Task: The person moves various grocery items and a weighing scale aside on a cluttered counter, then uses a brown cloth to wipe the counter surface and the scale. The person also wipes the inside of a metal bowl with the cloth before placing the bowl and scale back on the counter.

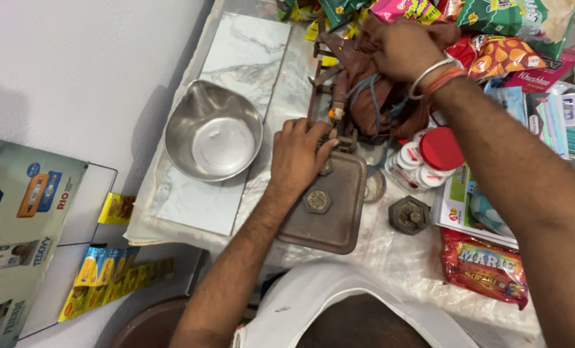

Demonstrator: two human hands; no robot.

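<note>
My left hand (297, 154) rests on the far edge of a brown metal scale pan (329, 225), its fingertips at the small post of the balance scale (336, 115). A hexagonal metal weight (317, 200) lies on that pan near my wrist. My right hand (405, 48), with bangles and thread at the wrist, grips a bundle of brown cloth (359, 96) with blue string, further back on the counter. A second hexagonal weight (409, 214) sits to the right of the pan. A round steel bowl (213, 136) stands to the left of my left hand.
A marble slab (247, 48) lies under the bowl. Snack packets (494, 55) crowd the back right. White jars with red lids (429, 161) and a red biscuit packet (487, 265) lie right. A printed board (16, 219) leans at the left by the wall.
</note>
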